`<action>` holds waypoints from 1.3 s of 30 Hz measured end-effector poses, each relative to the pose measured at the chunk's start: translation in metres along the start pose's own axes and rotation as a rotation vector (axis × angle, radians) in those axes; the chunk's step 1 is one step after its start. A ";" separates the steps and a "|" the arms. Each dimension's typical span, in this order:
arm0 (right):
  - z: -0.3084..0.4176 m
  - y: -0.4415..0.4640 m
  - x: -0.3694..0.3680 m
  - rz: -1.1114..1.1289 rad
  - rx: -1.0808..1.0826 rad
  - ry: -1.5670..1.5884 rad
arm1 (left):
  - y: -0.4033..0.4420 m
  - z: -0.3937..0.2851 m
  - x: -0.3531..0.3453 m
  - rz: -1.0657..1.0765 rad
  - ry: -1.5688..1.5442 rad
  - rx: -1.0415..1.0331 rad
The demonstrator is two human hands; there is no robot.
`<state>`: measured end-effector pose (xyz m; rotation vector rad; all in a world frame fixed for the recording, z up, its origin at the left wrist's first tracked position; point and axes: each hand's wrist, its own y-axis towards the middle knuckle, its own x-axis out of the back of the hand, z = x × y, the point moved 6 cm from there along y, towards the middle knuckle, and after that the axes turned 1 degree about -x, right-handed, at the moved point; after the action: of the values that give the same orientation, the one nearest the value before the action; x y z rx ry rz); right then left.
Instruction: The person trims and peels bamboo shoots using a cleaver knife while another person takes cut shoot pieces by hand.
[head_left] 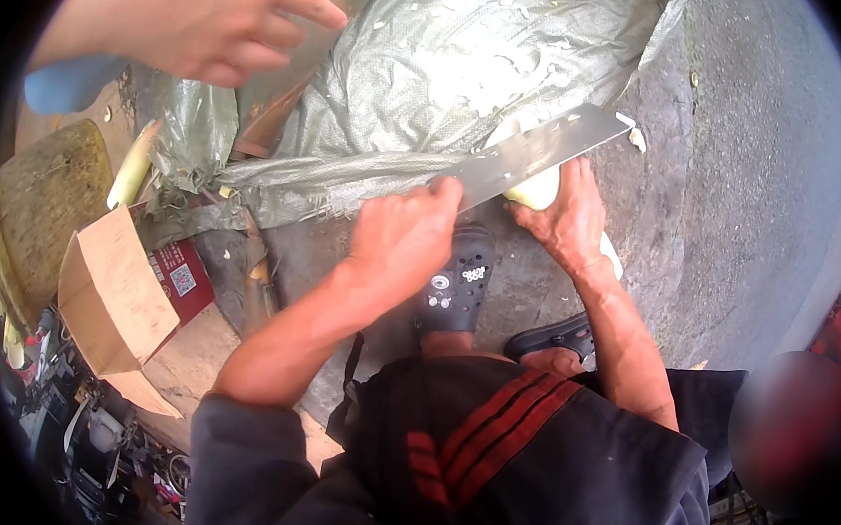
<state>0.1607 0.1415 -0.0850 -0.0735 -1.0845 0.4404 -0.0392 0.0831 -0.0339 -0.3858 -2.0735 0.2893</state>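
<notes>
My left hand (405,225) is closed round the handle of a cleaver (548,153), with the thumb near the base of the blade. The broad blade slants up to the right, across a pale peeled bamboo shoot (538,189) and partly hiding it. On the right side of the shoot, my right hand (577,214) grips it, fingers curled near the blade's far end. Beneath the blade and shoot lie the edge of a grey-green woven sack (372,106) and the grey ground. White shavings (489,93) are scattered over the sack.
Another person's hand (214,19) reaches in at upper left. An opened cardboard box (115,292) and a yellowish dirty board (48,211) stand at left, near a pale shoot (134,166) and a brown husk (261,277). My dark clog (455,279) is just below the blade.
</notes>
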 end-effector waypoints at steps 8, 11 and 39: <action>0.004 -0.004 -0.001 -0.059 0.039 -0.016 | 0.034 -0.002 -0.016 -0.056 -0.111 -0.009; 0.005 -0.005 -0.002 -0.078 0.059 -0.020 | 0.048 0.001 -0.014 -0.023 -0.109 0.006; -0.021 0.021 0.032 -0.055 0.042 0.111 | 0.012 0.045 -0.019 -0.026 -0.349 0.233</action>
<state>0.1849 0.1767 -0.0736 -0.0304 -0.9658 0.4051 -0.0666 0.0850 -0.0759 -0.1745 -2.3491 0.6118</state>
